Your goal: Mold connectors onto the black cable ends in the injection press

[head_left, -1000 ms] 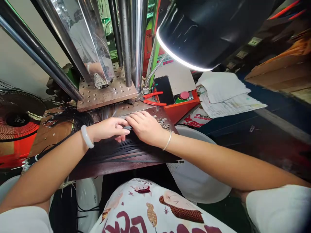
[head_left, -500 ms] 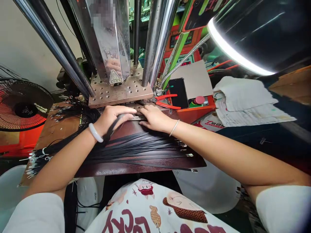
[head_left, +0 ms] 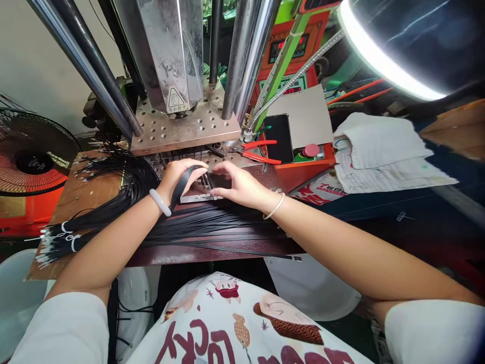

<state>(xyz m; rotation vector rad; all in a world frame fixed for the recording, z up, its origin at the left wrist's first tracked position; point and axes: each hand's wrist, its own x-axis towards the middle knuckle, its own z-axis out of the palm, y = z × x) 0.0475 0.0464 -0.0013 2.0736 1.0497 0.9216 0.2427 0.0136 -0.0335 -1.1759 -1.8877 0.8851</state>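
My left hand (head_left: 178,179) pinches a flat black cable (head_left: 182,183), which loops over the fingers and hangs down past the wrist. Fingers and thumb apart, my right hand (head_left: 238,186) is at the right end of a slotted metal mould bar (head_left: 195,198); its thumb tip is at the bar, and whether it presses on it I cannot tell. The bar lies on the dark red tabletop, in front of the press. Many flat black cables (head_left: 212,222) with metal plug ends are spread along the table just below both hands.
Above the hands hangs the drilled press plate (head_left: 189,132) between steel columns. Red-handled pliers (head_left: 261,152), a phone (head_left: 279,136) and a red stop button (head_left: 311,150) are to the right. Bundled cables (head_left: 129,174) lie left, near a fan (head_left: 36,156). A ring lamp (head_left: 382,55) overhangs.
My hands have drawn apart; the right fingers, earlier close together at the bar, are now spread. The metal bar shows nearer the table's front, and the view has shifted slightly.
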